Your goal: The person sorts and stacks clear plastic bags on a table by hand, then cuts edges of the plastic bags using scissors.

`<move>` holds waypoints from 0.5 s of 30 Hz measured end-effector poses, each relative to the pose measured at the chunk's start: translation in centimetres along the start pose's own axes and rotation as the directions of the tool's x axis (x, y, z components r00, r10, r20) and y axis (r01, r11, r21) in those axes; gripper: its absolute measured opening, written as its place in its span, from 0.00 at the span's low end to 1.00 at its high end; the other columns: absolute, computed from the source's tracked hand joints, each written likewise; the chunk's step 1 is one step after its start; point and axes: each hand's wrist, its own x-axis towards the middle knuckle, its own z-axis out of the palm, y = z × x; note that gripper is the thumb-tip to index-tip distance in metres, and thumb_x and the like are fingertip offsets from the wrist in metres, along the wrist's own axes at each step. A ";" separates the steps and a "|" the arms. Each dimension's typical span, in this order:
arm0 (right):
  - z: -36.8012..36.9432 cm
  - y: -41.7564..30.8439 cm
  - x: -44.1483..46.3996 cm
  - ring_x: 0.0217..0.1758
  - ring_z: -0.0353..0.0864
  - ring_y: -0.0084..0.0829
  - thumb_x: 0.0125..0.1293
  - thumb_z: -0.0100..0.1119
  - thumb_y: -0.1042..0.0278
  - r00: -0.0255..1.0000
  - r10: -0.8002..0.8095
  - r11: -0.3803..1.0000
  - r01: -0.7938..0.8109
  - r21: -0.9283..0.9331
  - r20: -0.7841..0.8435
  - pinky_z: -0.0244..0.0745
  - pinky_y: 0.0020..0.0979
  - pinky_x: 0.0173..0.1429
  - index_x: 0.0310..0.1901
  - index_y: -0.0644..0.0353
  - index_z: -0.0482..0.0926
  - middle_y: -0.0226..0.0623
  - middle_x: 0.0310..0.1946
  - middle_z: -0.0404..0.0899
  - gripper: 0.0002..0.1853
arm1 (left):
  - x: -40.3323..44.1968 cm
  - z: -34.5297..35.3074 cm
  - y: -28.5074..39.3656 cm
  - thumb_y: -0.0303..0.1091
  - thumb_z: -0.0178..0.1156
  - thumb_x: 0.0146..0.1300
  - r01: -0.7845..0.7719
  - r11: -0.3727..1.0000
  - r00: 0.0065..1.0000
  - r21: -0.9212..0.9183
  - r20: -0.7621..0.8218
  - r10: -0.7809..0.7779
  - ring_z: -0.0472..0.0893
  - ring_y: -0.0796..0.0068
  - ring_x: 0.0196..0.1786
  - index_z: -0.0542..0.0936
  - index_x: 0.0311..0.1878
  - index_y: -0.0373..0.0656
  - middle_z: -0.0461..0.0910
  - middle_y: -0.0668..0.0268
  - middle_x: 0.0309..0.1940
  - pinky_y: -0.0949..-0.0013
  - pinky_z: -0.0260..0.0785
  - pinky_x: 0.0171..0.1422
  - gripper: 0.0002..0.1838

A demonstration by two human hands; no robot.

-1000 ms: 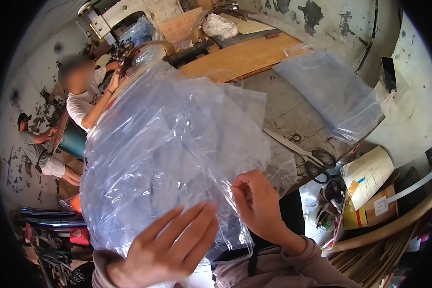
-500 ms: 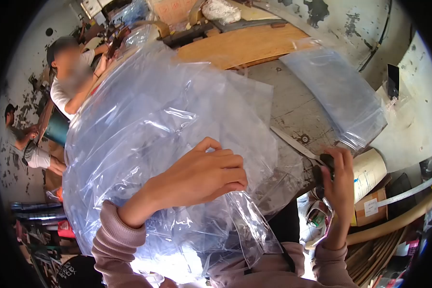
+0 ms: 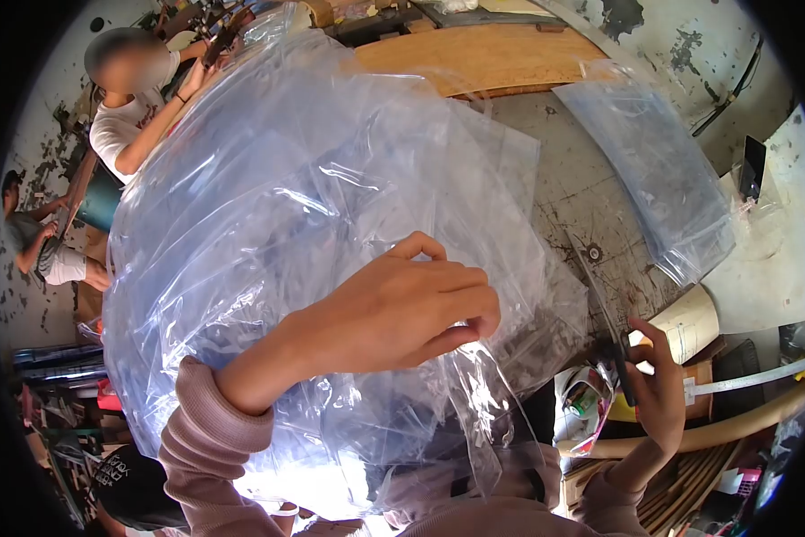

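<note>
A large heap of clear plastic sheeting spreads across the table and over its near edge. My left hand is closed on the sheeting, thumb and fingers pinched together. Below those fingers a folded, shiny strip of the plastic hangs toward my lap. My right hand grips the black handles of a pair of scissors beyond the sheeting's right side. The long blades point up and away over the worn tabletop, apart from the strip. Exactly how the fingers sit in the handle loops is hard to see.
A folded stack of clear plastic lies at the table's far right, near a dark phone. A curved wooden board rests at the back. Two people work at the left. A cream roll stands beyond my right hand.
My right hand and the scissors have moved down and a little right, and the blades now point more steeply away. My left hand has shifted slightly right with the plastic. The view has shifted too.
</note>
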 end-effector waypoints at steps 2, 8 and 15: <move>-0.1 1.5 -1.0 0.37 0.78 0.28 0.60 0.59 0.75 0.992 0.093 0.941 -0.115 0.317 0.083 0.72 0.27 0.41 0.61 0.64 0.63 0.41 0.35 0.78 0.27 | 0.0 0.0 0.0 0.30 0.63 0.56 0.012 1.000 1.000 -0.007 -0.008 -0.013 0.76 0.77 0.36 0.77 0.34 0.51 0.76 0.75 0.31 0.66 0.60 0.54 0.05; 4.1 3.6 -3.3 0.37 0.78 0.28 0.49 0.71 0.69 0.980 -0.125 0.651 -0.036 0.758 0.154 0.75 0.26 0.40 0.65 0.65 0.58 0.45 0.38 0.79 0.42 | -0.7 -1.6 0.0 0.32 0.67 0.49 0.002 0.925 0.997 0.381 -0.077 0.029 0.75 0.76 0.45 0.79 0.33 0.52 0.76 0.77 0.33 0.43 0.47 0.71 0.08; 8.0 1.7 -3.6 0.42 0.69 0.26 0.44 0.76 0.61 0.815 -0.344 0.705 -0.104 0.702 0.467 0.64 0.28 0.49 0.53 0.64 0.66 0.33 0.41 0.67 0.36 | -0.8 -2.2 -1.0 0.34 0.69 0.50 -0.102 0.989 0.994 0.104 0.038 0.098 0.74 0.76 0.42 0.79 0.32 0.53 0.75 0.78 0.29 0.46 0.47 0.70 0.08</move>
